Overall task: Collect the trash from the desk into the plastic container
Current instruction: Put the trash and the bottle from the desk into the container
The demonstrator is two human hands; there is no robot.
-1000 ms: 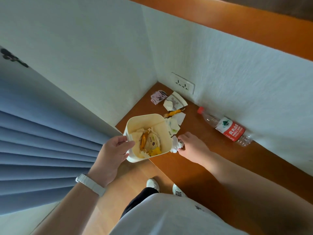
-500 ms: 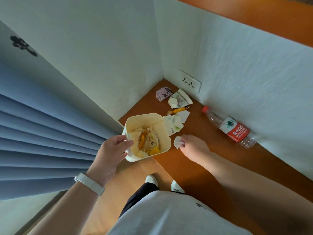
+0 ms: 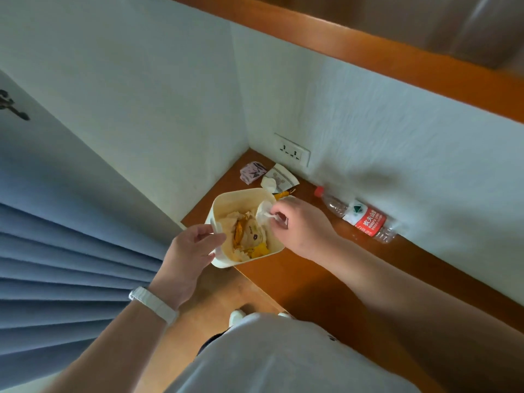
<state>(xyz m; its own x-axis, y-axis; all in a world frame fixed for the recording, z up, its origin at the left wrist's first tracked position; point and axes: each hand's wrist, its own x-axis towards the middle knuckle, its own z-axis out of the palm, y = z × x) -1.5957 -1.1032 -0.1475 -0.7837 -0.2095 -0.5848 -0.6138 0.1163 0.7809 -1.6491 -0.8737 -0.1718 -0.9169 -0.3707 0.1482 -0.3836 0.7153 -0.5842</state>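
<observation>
My left hand (image 3: 189,251) grips the near-left rim of a cream plastic container (image 3: 231,198), held at the desk's left edge. Inside lie crumpled papers and orange and yellow wrappers (image 3: 247,236). My right hand (image 3: 302,225) is over the container's right rim, fingers pinched on a white crumpled tissue (image 3: 263,212) that hangs into it. Farther back on the desk lie a purple printed wrapper (image 3: 251,171), a striped paper packet (image 3: 283,177) with a white wad (image 3: 268,183) on it, and an orange wrapper (image 3: 283,192), partly hidden by the container.
A plastic water bottle (image 3: 360,218) with a red cap and red label lies on the brown desk (image 3: 326,282) against the back wall. A wall socket (image 3: 292,153) sits above the corner. Blue curtain (image 3: 56,265) hangs on the left. My shoes show on the floor below.
My right hand lifted the white tissue off the desk and carried it left over the container. The container moved back, now covering the papers that lay beside it.
</observation>
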